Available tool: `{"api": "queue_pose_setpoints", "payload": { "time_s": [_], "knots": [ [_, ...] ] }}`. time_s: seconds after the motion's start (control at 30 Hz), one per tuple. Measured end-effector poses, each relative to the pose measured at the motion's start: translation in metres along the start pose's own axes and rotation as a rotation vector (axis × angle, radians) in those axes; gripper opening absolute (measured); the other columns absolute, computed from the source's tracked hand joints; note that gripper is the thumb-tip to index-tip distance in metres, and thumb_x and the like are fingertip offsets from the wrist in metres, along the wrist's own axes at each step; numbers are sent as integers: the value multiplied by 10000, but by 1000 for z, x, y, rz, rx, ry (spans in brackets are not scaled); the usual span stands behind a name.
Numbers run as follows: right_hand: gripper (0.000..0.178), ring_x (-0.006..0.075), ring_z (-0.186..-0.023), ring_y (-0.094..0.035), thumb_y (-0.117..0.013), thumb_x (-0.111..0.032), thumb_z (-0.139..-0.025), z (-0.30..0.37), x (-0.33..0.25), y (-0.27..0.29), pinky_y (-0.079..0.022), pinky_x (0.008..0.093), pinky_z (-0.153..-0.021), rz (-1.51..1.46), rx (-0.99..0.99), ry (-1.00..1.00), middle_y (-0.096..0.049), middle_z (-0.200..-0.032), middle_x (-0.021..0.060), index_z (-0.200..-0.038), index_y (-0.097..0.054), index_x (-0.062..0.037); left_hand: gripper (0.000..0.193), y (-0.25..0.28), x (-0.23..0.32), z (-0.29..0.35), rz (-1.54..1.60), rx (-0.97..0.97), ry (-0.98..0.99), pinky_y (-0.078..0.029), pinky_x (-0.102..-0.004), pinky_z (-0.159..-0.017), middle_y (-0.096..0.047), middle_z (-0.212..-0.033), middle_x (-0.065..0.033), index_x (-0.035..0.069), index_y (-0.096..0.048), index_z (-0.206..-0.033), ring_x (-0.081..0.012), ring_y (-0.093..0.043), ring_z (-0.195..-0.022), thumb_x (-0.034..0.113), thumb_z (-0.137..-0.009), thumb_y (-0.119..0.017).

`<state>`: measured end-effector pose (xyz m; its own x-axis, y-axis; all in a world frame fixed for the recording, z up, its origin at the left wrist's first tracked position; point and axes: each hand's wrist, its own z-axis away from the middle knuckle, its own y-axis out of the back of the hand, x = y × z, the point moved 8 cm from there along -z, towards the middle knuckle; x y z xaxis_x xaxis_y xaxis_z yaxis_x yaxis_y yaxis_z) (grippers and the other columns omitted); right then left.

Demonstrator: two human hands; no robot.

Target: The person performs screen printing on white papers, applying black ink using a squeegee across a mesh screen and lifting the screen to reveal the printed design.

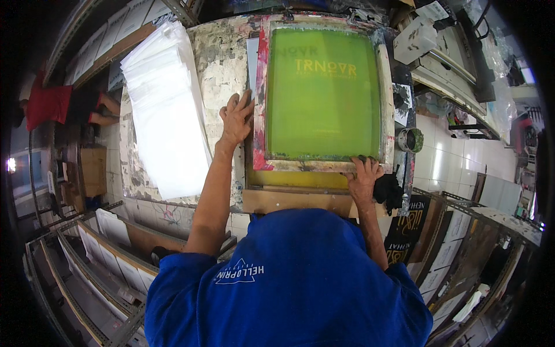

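Note:
A silkscreen frame (259, 127) with green mesh and yellow lettering lies over the worktable in front of me. My right hand (364, 178) grips its near rail close to the right corner, fingers bent over the wood. Beside the left rail, my left hand (236, 120) has its fingers apart, with the fingertips by the frame's edge. A pale sheet (252, 63) sticks out from under that rail farther back; whether my left fingers touch it cannot be told. Below the near rail, a yellow surface (300, 179) shows.
White sheets (167, 110) lie in a fanned stack on the stained table (222, 58), left of my hand. A round tin (410, 140) and a black rag (390, 188) sit at the right. Racks (110, 254) flank me. A person in red (49, 104) stands far left.

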<state>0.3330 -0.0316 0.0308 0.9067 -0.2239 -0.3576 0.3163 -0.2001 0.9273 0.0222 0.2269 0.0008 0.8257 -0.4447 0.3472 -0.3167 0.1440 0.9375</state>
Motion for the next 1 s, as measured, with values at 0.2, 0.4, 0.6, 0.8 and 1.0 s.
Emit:
{"api": "queue_pose_setpoints", "payload": {
  "time_s": [0.2, 0.4, 0.6, 0.8, 1.0],
  "knots": [
    [539, 449, -1155, -446, -772, -111, -689, 1, 2, -2, -263, 583, -1017, -38, -1, 21, -547, -1160, 189, -1208, -626, -119, 541, -6, -5, 8, 1, 10, -86, -205, -551, -1095, -325, -1607, 12, 150, -593, -1348, -351, -256, -1462, 113, -819, -700],
    [506, 439, -1148, -442, -747, -133, -707, 1, 4, 1, -262, 579, -1009, -23, -30, 13, -537, -1168, 188, -1201, -638, -127, 566, -3, -3, 0, 41, 4, -44, -203, -537, -1095, -315, -1613, 16, 135, -591, -1346, -353, -262, -1459, 82, -793, -701],
    [522, 435, -1153, -447, -777, -118, -693, -2, -3, 11, -251, 571, -1026, -31, -14, 33, -547, -1165, 178, -1194, -631, -117, 616, -6, -4, 5, -5, -54, -106, -193, -540, -1107, -311, -1615, 21, 120, -567, -1360, -363, -246, -1468, 79, -764, -717],
    [536, 444, -1149, -448, -802, -132, -689, 0, 0, 4, -239, 577, -1041, -56, -11, 27, -555, -1156, 182, -1195, -626, -115, 669, -3, -1, 14, 3, -70, -146, -178, -532, -1134, -299, -1620, 19, 139, -476, -1446, -369, -225, -1478, 110, -816, -699],
    [523, 452, -1175, -440, -798, -144, -704, 1, 4, -5, -248, 594, -1045, -60, -38, 4, -558, -1153, 187, -1197, -628, -124, 749, -2, 0, 14, -13, -98, -147, -182, -535, -1127, -285, -1626, -2, 165, -355, -1530, -375, -216, -1478, 145, -850, -669]
  ]
}}
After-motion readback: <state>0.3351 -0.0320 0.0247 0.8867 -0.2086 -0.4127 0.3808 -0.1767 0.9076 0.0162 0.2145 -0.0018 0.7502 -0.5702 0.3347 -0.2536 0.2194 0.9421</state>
